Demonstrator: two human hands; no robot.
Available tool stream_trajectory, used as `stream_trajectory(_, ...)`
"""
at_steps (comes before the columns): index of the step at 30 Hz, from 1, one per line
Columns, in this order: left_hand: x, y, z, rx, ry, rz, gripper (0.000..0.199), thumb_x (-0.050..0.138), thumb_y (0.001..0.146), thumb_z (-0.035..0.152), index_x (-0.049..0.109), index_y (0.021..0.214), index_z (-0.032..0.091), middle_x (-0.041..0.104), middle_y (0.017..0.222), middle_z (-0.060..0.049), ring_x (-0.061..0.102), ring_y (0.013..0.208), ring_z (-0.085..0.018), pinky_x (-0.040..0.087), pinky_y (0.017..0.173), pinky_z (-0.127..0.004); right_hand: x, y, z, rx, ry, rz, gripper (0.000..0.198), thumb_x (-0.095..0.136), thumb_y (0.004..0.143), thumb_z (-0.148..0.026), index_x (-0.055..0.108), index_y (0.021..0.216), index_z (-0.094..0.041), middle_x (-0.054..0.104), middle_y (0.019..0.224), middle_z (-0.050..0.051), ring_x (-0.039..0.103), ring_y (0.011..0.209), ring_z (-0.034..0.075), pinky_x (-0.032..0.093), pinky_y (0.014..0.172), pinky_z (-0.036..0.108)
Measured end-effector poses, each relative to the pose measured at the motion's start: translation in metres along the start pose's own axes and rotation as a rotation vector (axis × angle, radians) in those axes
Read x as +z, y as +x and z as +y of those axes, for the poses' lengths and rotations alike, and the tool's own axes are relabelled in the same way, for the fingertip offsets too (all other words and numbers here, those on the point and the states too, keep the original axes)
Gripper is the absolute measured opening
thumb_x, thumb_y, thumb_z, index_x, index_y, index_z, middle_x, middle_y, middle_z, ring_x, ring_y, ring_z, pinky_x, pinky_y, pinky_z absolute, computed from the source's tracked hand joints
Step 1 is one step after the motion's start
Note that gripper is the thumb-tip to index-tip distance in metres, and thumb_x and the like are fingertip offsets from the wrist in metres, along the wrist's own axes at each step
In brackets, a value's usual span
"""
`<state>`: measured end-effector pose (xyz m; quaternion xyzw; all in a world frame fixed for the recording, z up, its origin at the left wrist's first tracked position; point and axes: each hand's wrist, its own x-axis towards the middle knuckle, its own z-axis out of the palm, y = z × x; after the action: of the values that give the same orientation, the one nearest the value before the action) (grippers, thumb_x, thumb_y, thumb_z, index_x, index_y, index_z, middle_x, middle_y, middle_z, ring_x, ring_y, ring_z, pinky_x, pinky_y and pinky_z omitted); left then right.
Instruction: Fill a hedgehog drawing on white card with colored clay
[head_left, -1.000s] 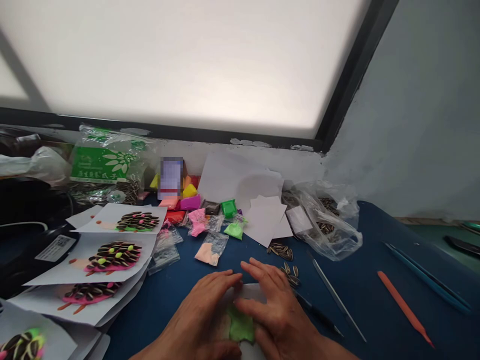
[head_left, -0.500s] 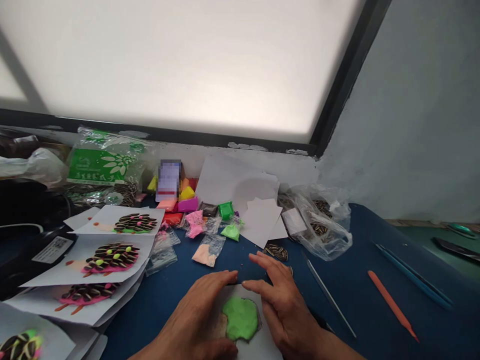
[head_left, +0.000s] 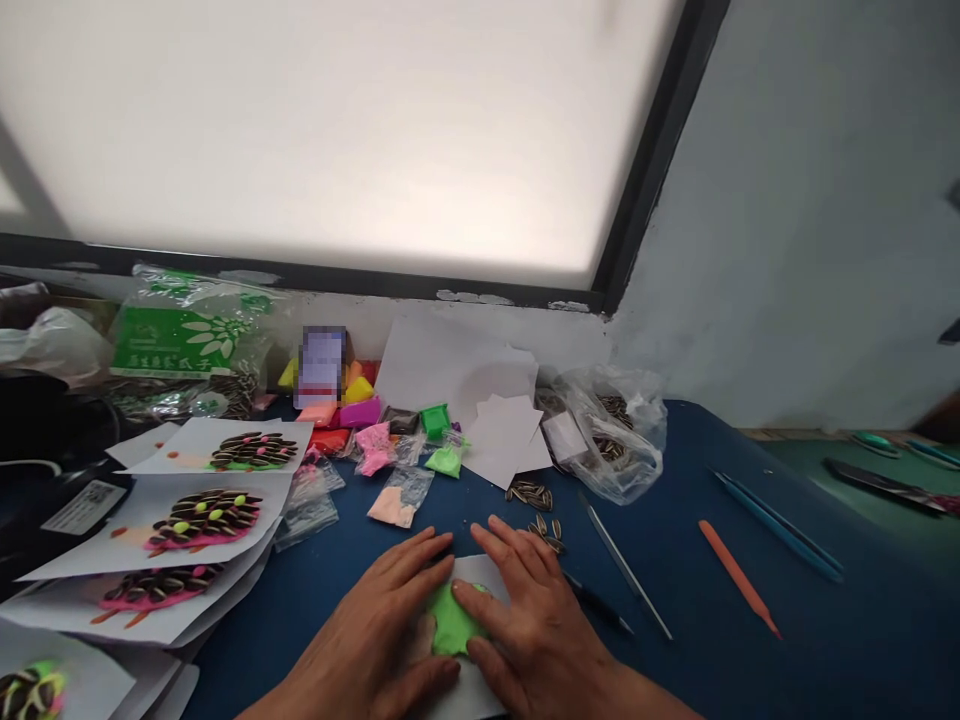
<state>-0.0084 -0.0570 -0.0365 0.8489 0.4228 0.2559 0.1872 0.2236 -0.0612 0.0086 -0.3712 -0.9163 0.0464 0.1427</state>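
A flattened patch of bright green modelling clay (head_left: 451,624) lies on a sheet of white paper (head_left: 474,572) at the front of the desk. My left hand (head_left: 390,620) rests along the patch's left side, fingers stretched out and thumb near its lower edge. From the right, my right hand (head_left: 529,605) reaches over the clay with spread fingers, its index fingertip touching the green surface. Part of the clay is covered by these fingers. A pale clay bit beside the green is mostly hidden by my left hand. Small piles of sunflower seeds (head_left: 531,494) lie just beyond my right hand.
Finished hedgehog pictures (head_left: 210,515) are stacked at left. Packets of coloured clay (head_left: 373,448), a phone (head_left: 321,365), and a plastic bag of seeds (head_left: 611,440) stand behind. A metal tool (head_left: 626,567), a pen (head_left: 598,603), an orange tool (head_left: 739,578) and blue tweezers (head_left: 780,527) lie right.
My right hand has moved left over the green clay, covering its right part, and its index finger now touches it. The view has turned slightly right, uncovering more seeds and the pen.
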Motion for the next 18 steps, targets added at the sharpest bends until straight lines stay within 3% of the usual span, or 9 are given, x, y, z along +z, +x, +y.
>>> stream_trajectory(5,-0.001,0.000,-0.001,0.027,0.030,-0.034,0.062,0.063,0.086,0.047,0.045,0.143,0.028,0.042,0.152,-0.007,0.035,0.141,-0.033,0.035,0.113,-0.052,-0.005,-0.001,-0.003,0.057,0.036,-0.021,0.034,0.046,0.098,-0.034,0.061,0.126,-0.022,0.039,0.150,0.017,0.029,0.142,0.035,0.030,0.110,0.057)
stream_trajectory(12,-0.006,0.000,0.003,0.040,0.059,-0.053,0.060,0.056,0.091,0.049,0.042,0.146,0.027,0.037,0.155,-0.008,0.032,0.142,-0.031,0.031,0.115,-0.052,-0.006,-0.006,-0.003,0.070,0.070,0.108,0.036,0.045,0.094,-0.016,0.061,0.126,-0.018,0.046,0.145,0.015,0.038,0.137,0.029,0.033,0.111,0.050)
stream_trajectory(18,-0.015,0.007,0.012,0.034,0.109,-0.120,0.060,0.057,0.091,0.048,0.042,0.145,0.028,0.040,0.153,-0.006,0.032,0.142,-0.030,0.028,0.116,-0.053,-0.008,-0.006,-0.006,0.022,0.013,0.128,0.029,0.048,0.096,-0.023,0.064,0.119,-0.020,0.048,0.143,0.015,0.040,0.135,0.031,0.034,0.109,0.052)
